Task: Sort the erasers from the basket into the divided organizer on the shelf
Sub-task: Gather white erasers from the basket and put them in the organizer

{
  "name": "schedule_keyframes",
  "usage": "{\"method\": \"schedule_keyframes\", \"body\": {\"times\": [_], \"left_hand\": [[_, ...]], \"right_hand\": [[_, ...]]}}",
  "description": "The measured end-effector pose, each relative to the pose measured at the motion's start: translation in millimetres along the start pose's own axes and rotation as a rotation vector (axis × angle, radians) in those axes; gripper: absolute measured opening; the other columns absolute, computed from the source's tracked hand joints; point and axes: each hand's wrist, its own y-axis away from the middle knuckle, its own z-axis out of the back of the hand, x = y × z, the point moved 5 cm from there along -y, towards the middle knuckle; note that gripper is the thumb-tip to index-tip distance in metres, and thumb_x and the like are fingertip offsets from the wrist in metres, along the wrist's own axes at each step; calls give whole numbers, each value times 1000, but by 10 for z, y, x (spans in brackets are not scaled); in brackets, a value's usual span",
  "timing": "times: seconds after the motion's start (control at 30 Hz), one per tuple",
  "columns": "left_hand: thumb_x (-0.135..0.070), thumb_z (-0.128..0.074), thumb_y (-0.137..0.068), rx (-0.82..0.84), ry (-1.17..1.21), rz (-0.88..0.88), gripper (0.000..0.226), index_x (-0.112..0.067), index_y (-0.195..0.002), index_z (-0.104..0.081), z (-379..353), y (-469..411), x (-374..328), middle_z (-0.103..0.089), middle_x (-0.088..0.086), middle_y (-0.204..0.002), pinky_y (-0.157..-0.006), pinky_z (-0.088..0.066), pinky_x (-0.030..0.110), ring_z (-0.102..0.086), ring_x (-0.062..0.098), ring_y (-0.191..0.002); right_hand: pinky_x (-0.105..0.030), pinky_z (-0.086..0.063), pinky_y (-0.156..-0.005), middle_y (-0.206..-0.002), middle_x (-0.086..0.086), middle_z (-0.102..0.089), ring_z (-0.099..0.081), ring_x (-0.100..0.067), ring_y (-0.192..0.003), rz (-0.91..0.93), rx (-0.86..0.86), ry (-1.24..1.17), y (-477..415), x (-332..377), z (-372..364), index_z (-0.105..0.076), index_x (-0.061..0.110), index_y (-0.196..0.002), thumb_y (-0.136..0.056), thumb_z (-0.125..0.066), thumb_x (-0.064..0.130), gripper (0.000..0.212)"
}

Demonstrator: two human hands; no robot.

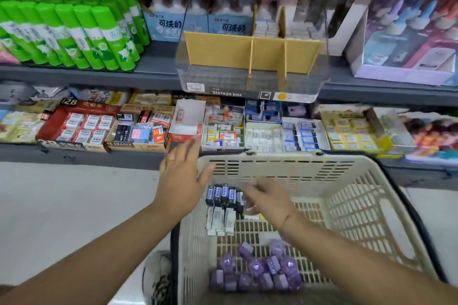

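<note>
Our left hand (182, 176) hangs released, fingers spread, over the basket (371, 205) rim at 10 o'clock. Our right hand (267, 199) is inside the basket, blurred, beside the dark-blue erasers (223, 194); we cannot tell its grip. Purple erasers (257, 272) lie at 6 o'clock. The divided organizer (252, 53) sits on the shelf (99, 73) at 12 o'clock.

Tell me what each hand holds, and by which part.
The left hand holds nothing; its fingers are spread at the basket rim. The right hand is blurred over the dark blue erasers, so a grip cannot be told.

Bright, even store light; top shelf dim, hands motion-blurred, edges bowed by wide-angle lens.
</note>
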Motion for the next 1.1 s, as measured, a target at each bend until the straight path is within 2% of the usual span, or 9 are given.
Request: {"method": "schedule_keyframes", "body": {"times": [0.07, 0.13, 0.2, 0.3, 0.37, 0.43, 0.6, 0.7, 1.1], "left_hand": [[-51, -37, -97, 99, 32, 95, 69, -23, -153, -9, -186, 131, 166, -20, 4, -158, -112, -23, 42, -23, 25, -143], [-51, -36, -97, 182, 143, 146, 72, -29, -153, 2, -339, 257, 232, -26, 6, -156, -104, -35, 39, -37, 26, -136], [-49, -38, -97, 177, 206, 177, 72, -35, -151, 8, -398, 333, 254, -42, 7, -146, -86, -44, 35, -55, 27, -116], [-49, -39, -97, 113, 203, 186, 73, -35, -152, 8, -408, 327, 278, -65, 7, -108, -61, -44, 30, -62, 18, -77], [-48, -39, -97, 106, 211, 191, 73, -34, -152, 6, -422, 322, 291, -61, -1, -75, -51, -38, 25, -56, 11, -62], [-47, -40, -98, 106, 211, 191, 72, -34, -152, 5, -424, 323, 288, -52, -3, -61, -48, -36, 25, -54, 12, -56], [-46, -42, -98, 92, 217, 210, 73, -33, -153, 4, -437, 308, 315, -49, -2, -56, -45, -32, 24, -52, 12, -52], [-46, -42, -98, 94, 222, 212, 72, -33, -153, 3, -444, 313, 311, -48, -3, -55, -44, -30, 23, -51, 11, -51], [-43, -43, -98, 89, 208, 206, 72, -31, -153, 2, -452, 311, 317, -45, -5, -54, -44, -28, 23, -49, 9, -50]], "right_hand": [[-36, -52, -85, -106, -22, -64, -58, -18, -83, -426, 132, -83, -54, -692, -282, -61, 4, -110, -90, -63, 32, 34], [-33, -45, -98, -135, -16, -52, -55, -23, -111, -617, 174, -180, -146, -1085, -461, -47, 5, -134, -86, -66, 40, 62], [-34, -38, -107, -146, -13, -42, -44, -26, -130, -645, 176, -222, -259, -1257, -614, -42, 6, -139, -85, -66, 42, 69], [-30, -44, -96, -142, -15, -46, -50, -26, -123, -685, 126, -288, -337, -1359, -790, -44, 5, -136, -85, -68, 39, 66], [-31, -43, -94, -140, -16, -47, -53, -27, -117, -684, 89, -301, -370, -1389, -861, -43, 3, -136, -84, -69, 39, 68], [-37, -39, -105, -140, -14, -47, -49, -29, -123, -694, 67, -317, -393, -1418, -904, -42, 5, -137, -81, -71, 44, 74], [-39, -43, -103, -126, -10, -56, -54, -25, -109, -697, 32, -290, -515, -1422, -974, -48, 6, -133, -72, -74, 55, 82], [-42, -35, -107, -144, -12, -44, -43, -30, -129, -719, 91, -210, -554, -1407, -992, -35, 7, -144, -71, -70, 62, 98], [-41, -36, -109, -144, -13, -45, -46, -28, -128, -668, 113, -162, -669, -1453, -1015, -34, 0, -143, -77, -75, 40, 87]]}}
